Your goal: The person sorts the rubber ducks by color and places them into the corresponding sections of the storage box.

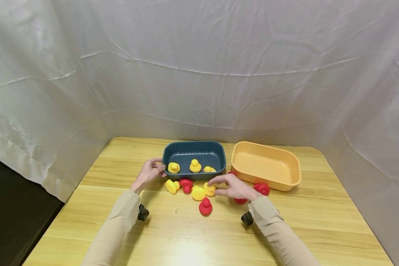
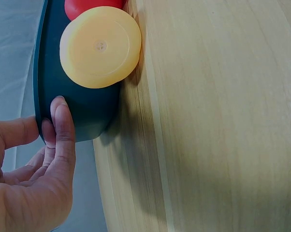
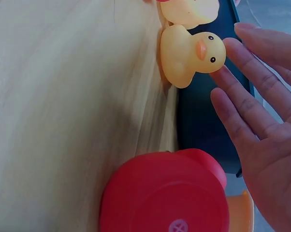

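Note:
My left hand (image 1: 149,170) pinches the left end of the dark blue bin (image 1: 221,171), thumb at its rim and fingers against the outer wall, as the left wrist view shows. Three yellow ducks, one of them upright in the middle (image 1: 195,166), are inside that bin. Over the front right of the bin, my right hand (image 1: 234,186) reaches with fingers extended, their tips close to the head of a yellow rubber duck (image 3: 177,55). No duck lies within its grasp. Another yellow duck (image 1: 198,193) sits right beside that one.
In front of the blue bin lie a tipped yellow duck (image 1: 171,186) and red ducks (image 1: 186,186), (image 1: 205,207). More red ducks, one nearest the orange bin (image 1: 262,188), lie around my right wrist. The orange bin (image 1: 266,164) stands at the right. A grey curtain (image 1: 199,92) hangs behind the table.

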Demonstrator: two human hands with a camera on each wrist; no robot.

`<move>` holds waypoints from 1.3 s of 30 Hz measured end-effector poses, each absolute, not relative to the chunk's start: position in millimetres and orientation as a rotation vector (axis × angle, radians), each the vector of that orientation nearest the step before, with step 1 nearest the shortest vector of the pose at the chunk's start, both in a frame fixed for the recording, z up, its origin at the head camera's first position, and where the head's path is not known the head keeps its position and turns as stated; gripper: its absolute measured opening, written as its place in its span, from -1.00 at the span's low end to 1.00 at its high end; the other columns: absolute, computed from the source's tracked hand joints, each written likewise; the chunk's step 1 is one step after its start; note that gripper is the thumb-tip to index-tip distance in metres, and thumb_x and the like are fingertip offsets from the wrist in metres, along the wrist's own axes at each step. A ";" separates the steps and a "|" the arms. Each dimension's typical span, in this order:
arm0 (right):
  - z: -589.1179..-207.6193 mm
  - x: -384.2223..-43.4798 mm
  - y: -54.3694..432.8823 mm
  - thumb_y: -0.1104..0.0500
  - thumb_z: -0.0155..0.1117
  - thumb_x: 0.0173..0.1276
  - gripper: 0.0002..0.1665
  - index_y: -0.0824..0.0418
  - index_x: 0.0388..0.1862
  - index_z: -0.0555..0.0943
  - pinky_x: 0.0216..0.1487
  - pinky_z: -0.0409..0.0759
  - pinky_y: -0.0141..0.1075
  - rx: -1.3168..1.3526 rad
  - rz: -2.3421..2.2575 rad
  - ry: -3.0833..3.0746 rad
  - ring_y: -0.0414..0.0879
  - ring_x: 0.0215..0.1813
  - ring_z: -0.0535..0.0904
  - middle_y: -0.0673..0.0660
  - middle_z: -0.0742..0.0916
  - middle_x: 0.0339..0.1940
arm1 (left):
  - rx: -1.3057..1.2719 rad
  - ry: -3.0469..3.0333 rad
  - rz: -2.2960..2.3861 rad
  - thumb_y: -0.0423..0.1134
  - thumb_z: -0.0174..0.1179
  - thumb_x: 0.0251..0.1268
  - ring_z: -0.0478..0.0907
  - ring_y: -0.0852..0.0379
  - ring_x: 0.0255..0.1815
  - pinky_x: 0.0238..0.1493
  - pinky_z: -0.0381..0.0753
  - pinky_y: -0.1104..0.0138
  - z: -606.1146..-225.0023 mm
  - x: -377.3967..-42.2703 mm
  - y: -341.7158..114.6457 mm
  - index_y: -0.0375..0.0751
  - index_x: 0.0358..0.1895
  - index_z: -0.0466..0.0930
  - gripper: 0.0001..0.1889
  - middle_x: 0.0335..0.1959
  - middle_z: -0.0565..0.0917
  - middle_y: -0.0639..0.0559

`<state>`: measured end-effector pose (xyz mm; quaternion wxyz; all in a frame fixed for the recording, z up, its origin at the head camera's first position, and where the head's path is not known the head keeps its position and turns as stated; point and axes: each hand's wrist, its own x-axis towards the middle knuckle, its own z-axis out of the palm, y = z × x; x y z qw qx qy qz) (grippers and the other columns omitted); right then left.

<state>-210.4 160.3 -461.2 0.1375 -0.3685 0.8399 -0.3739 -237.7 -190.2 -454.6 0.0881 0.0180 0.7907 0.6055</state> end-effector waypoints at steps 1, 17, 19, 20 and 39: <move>-460.9 -210.4 160.4 0.21 0.37 0.37 -0.60 0.22 0.17 0.65 0.27 0.64 0.01 -1.056 -1.087 2.427 0.03 0.15 0.67 0.13 0.78 0.09 | 0.051 2.352 1.802 -0.44 0.05 0.49 0.69 0.22 -0.41 -0.12 0.80 0.22 -454.5 -237.6 -190.2 -0.66 0.38 0.21 -0.49 -0.21 0.68 -0.30; -465.3 -212.0 163.3 0.23 0.45 0.28 -0.56 0.30 0.13 0.66 0.18 0.70 0.00 -1.057 -1.084 2.420 0.04 0.04 0.71 0.18 0.77 0.00 | 0.047 2.364 1.788 -0.43 0.06 0.49 0.69 0.20 -0.40 -0.11 0.80 0.20 -454.2 -237.5 -190.0 -0.65 0.39 0.21 -0.48 -0.20 0.67 -0.30; -466.6 -212.3 163.4 0.22 0.46 0.28 -0.58 0.30 0.10 0.68 0.16 0.72 -0.04 -1.080 -1.068 2.436 0.03 0.02 0.71 0.18 0.77 0.00 | 0.043 2.364 1.787 -0.42 0.06 0.49 0.70 0.20 -0.40 -0.10 0.80 0.20 -454.1 -237.8 -190.2 -0.64 0.40 0.20 -0.47 -0.22 0.66 -0.24; -467.5 -212.6 163.4 0.22 0.47 0.27 -0.60 0.29 0.08 0.69 0.14 0.73 -0.07 -1.088 -1.056 2.446 0.02 -0.01 0.71 0.18 0.77 -0.01 | 0.043 2.363 1.788 -0.42 0.06 0.49 0.70 0.19 -0.40 -0.10 0.80 0.20 -454.1 -237.9 -190.2 -0.64 0.40 0.20 -0.47 -0.23 0.66 -0.23; -468.0 -214.2 166.6 0.13 0.60 0.13 -0.59 0.25 -0.07 0.73 -0.28 0.56 -0.37 -1.104 -0.937 2.503 0.02 -0.28 0.54 0.07 0.68 -0.19 | 0.057 2.359 1.799 -0.44 0.06 0.48 0.70 0.19 -0.41 -0.12 0.81 0.21 -455.1 -238.0 -190.5 -0.65 0.38 0.21 -0.48 -0.23 0.66 -0.23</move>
